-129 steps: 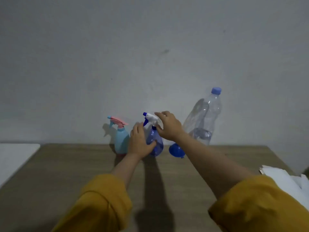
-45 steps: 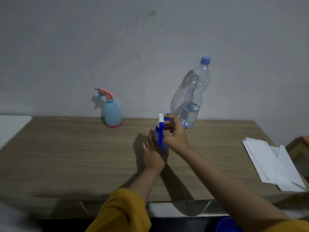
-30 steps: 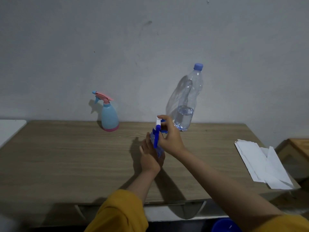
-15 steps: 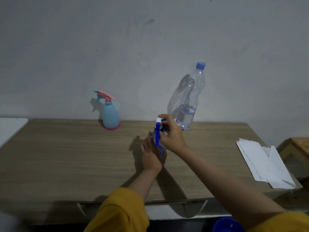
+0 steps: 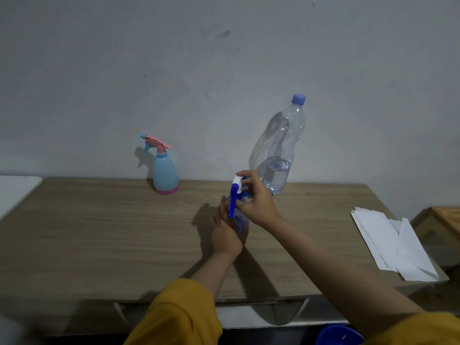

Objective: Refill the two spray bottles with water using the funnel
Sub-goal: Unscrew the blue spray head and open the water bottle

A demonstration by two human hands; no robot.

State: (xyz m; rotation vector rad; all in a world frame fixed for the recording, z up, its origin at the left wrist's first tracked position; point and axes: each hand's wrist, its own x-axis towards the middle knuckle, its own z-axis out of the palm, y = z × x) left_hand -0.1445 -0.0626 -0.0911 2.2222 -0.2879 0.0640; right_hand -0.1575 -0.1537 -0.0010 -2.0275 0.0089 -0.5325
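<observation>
My left hand (image 5: 227, 231) wraps the body of a small dark-blue spray bottle (image 5: 241, 224) standing on the middle of the wooden table (image 5: 99, 235). My right hand (image 5: 257, 199) grips its blue-and-white trigger head (image 5: 235, 192) from the right. A light-blue spray bottle (image 5: 164, 171) with a pink trigger head stands at the back near the wall. A tall clear water bottle (image 5: 282, 150) with a blue cap, about a third full, stands at the back right. A blue round object (image 5: 339, 334), perhaps the funnel, shows below the table's front edge at the bottom right.
A stack of white paper sheets (image 5: 390, 242) lies at the table's right end. A white surface (image 5: 15, 192) adjoins the table on the left. A wooden piece of furniture (image 5: 445, 220) stands to the right. A grey wall rises behind.
Earlier both hands took the dark-blue spray bottle from the back row and brought it to the table's middle. Over the last second the hands stay on it, the right hand shifting slightly on the head.
</observation>
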